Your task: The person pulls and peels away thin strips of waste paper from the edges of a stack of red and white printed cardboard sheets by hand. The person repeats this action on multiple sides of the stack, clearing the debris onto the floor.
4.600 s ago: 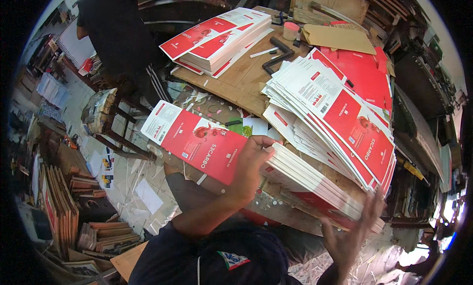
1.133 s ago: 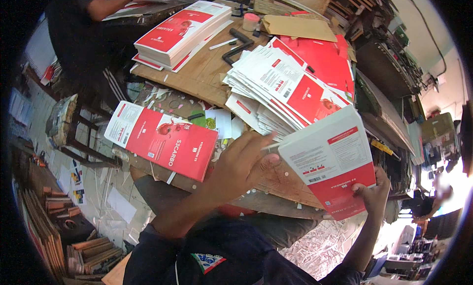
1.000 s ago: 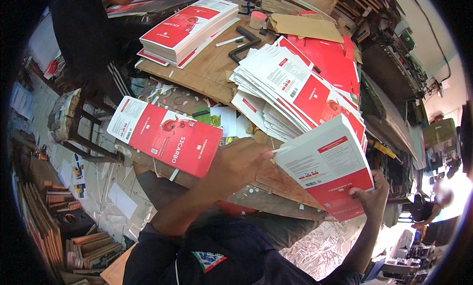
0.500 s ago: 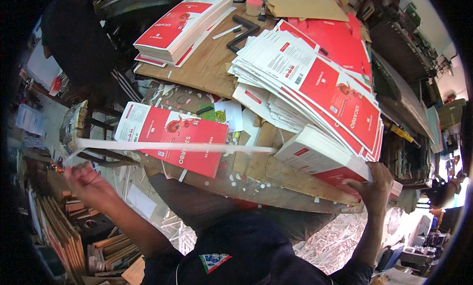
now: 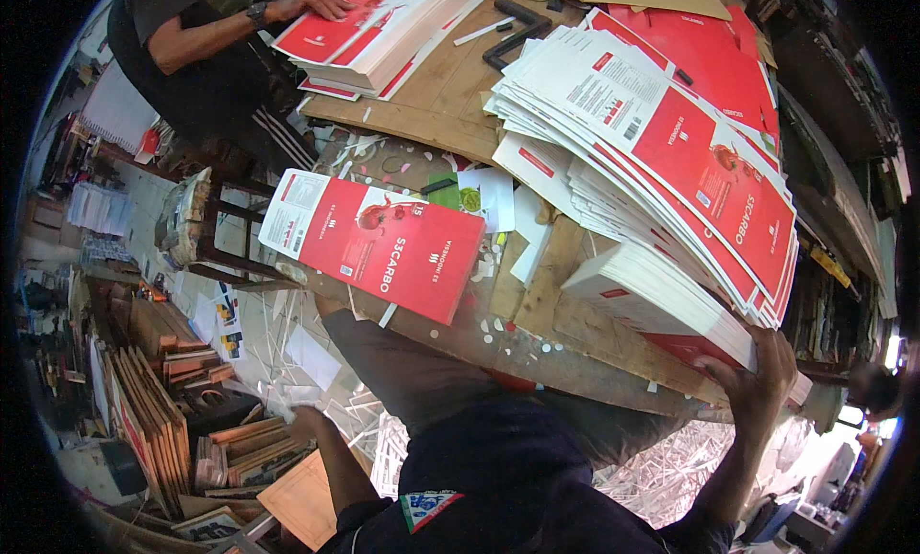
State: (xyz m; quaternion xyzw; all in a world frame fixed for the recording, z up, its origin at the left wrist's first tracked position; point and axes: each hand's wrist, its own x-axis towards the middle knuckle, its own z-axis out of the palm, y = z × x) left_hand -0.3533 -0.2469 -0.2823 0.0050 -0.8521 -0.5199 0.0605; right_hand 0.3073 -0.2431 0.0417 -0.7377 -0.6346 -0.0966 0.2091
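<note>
My right hand [image 5: 763, 374] grips the near right end of a thick stack of red-and-white printed card sheets [image 5: 661, 310], thumb on the near side and fingers behind. A larger fanned pile of the same sheets [image 5: 671, 161] leans just beyond it. My left hand [image 5: 309, 424] is low on the left, off the table and above the floor; its fingers are smeared by motion, with a pale blur beside them. On the table's left part lies a separate red-and-white printed piece [image 5: 383, 242], flat, picture side up.
At the far left, a co-worker's hand [image 5: 326, 0] rests on another stack of printed sheets [image 5: 412, 27]. A black angled bar [image 5: 522, 32] lies on the wooden table [image 5: 431, 123]. Paper scraps [image 5: 652, 468] litter the floor; wooden boards [image 5: 153, 420] stand at lower left.
My left hand has dropped down and inward, and the long white strip no longer stretches across the table. My right hand keeps its grip. A co-worker's hand now rests on the far stack.
</note>
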